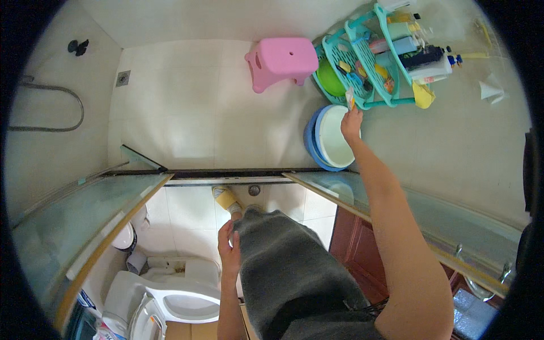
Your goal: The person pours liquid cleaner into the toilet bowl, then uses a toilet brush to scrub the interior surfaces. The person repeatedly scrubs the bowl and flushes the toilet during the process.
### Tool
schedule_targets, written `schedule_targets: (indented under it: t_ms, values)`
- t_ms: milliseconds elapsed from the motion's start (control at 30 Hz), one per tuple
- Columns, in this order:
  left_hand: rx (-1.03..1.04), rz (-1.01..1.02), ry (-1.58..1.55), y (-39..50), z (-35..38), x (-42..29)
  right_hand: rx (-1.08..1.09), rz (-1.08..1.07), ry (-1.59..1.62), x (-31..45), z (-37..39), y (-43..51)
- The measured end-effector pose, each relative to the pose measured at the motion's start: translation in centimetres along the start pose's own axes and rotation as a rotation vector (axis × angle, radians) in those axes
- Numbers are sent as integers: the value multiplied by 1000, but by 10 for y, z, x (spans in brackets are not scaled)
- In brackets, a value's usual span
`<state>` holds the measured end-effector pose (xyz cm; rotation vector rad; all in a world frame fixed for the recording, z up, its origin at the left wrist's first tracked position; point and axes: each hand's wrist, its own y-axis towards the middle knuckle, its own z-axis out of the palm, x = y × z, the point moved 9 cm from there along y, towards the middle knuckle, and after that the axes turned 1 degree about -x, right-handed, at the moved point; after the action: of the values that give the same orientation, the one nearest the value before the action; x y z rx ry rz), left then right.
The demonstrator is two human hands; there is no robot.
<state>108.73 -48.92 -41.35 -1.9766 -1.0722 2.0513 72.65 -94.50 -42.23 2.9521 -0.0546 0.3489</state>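
Note:
My right hand (352, 123) reaches over the rim of a white plastic basin (335, 136) and is closed on a small white and orange packet or tube (349, 98), held at the lower edge of a turquoise plastic rack (374, 55). The white basin rests in larger blue basins (311, 138). Lower in the picture, my left hand (229, 244) hangs beside the dark grey garment, fingers loosely curled; whether it holds something small and pale cannot be told.
A pink plastic stool (289, 57) stands left of the rack, which holds bottles and a green basin (330, 78). Glass partitions (114, 204) flank the raised threshold (229, 174). A toilet (187, 304) stands at lower left, a floor drain (254, 190) near my slipper (226, 199).

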Motion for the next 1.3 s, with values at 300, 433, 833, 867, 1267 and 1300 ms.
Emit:
schedule_targets:
  t_ms: [300,433,833,867,1267,1300]
  values:
    - [-52,-83,134,87,-7,-41,-28,7,-26,-15,34,42]
    - [-63,-78,114,138,9,-60,-20,-6,-123,-37,57,81]
    - [-24,-91,105,307,144,-2,23,42,-457,-143,201,237]
    - [-19,-90,169,311,144,6,8,110,-459,-145,213,246]
    - [29,-139,346,337,184,58,64,742,-829,-390,228,382]
    - [6,-153,327,336,184,59,-15,713,-889,-382,230,377]
